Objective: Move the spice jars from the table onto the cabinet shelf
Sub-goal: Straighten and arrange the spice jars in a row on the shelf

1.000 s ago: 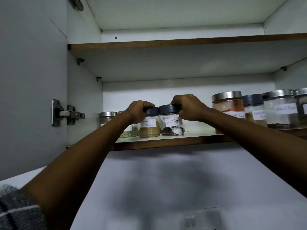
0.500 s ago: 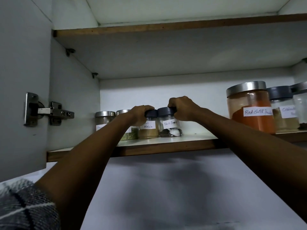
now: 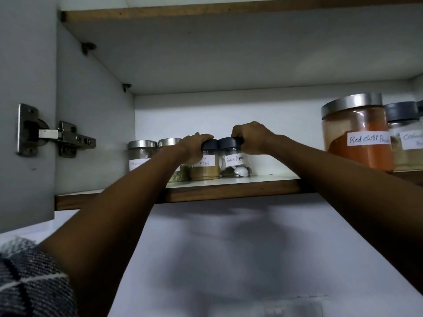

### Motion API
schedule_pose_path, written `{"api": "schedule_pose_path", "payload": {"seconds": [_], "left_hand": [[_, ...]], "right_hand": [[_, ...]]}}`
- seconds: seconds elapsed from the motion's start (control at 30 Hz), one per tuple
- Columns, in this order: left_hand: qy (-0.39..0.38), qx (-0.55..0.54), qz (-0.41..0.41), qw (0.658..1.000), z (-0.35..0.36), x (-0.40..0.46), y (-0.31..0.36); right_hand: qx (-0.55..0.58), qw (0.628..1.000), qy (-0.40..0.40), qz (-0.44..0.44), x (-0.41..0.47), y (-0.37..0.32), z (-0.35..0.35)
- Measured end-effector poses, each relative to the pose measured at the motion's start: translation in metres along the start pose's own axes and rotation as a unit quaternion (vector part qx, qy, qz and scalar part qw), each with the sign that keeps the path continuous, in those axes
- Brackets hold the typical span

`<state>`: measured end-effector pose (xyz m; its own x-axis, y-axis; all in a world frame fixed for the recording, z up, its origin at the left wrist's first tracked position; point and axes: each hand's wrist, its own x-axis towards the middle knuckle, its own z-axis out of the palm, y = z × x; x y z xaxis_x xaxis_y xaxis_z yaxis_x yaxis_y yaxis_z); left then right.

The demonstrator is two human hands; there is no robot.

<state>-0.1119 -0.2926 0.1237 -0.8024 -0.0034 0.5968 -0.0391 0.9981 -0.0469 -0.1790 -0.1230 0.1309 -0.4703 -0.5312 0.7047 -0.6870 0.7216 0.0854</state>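
While both jars stand upright on the shelf (image 3: 229, 188), hands grip their lids: left (image 3: 194, 148) Masala jar (image 3: 204, 167), right (image 3: 251, 137) Black Pepper jar (image 3: 233, 163).

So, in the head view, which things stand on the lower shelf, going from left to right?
Steel-lidded jar → second steel-lidded jar → Masala jar held by left hand → Black Pepper jar held by right hand → Red Chilli Powder jar → dark-lidded jar.

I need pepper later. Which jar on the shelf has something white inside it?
The Black Pepper jar, dark-lidded, under the right hand: a white object lies at its bottom. The neighbouring Masala jar holds only tan powder.
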Motion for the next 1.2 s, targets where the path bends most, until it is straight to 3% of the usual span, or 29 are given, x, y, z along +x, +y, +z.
{"api": "schedule_pose_path", "payload": {"seconds": [0.13, 0.23, 0.33, 0.5, 0.83, 1.03, 1.2], "left_hand": [[-0.037, 0.062, -0.018, 0.997, 0.007, -0.015, 0.007], [0.008, 0.072, -0.01, 0.997, 0.004, -0.029, 0.013], [0.05, 0.012, 0.032, 0.998, -0.007, -0.046, 0.017], [-0.015, -0.003, 0.066, 0.998, -0.026, -0.082, 0.025], [0.025, 0.021, 0.108, 0.994, -0.086, -0.135, 0.053], [0.05, 0.014, 0.131, 0.99, -0.102, -0.151, 0.073], [0.099, 0.007, 0.147, 0.984, -0.11, -0.149, 0.101]], "right_hand": [[-0.078, 0.995, -0.056, 0.007, -0.016, -0.005, 0.001], [-0.199, 0.973, -0.11, -0.023, -0.037, -0.01, -0.001], [-0.241, 0.963, -0.078, -0.095, -0.061, -0.019, -0.021], [-0.352, 0.911, -0.03, -0.212, -0.091, -0.039, -0.054], [-0.376, 0.892, -0.057, -0.245, -0.135, -0.084, -0.107], [-0.387, 0.86, 0.056, -0.327, -0.16, -0.069, -0.15], [-0.376, 0.862, 0.125, -0.317, -0.172, -0.032, -0.186]]}}
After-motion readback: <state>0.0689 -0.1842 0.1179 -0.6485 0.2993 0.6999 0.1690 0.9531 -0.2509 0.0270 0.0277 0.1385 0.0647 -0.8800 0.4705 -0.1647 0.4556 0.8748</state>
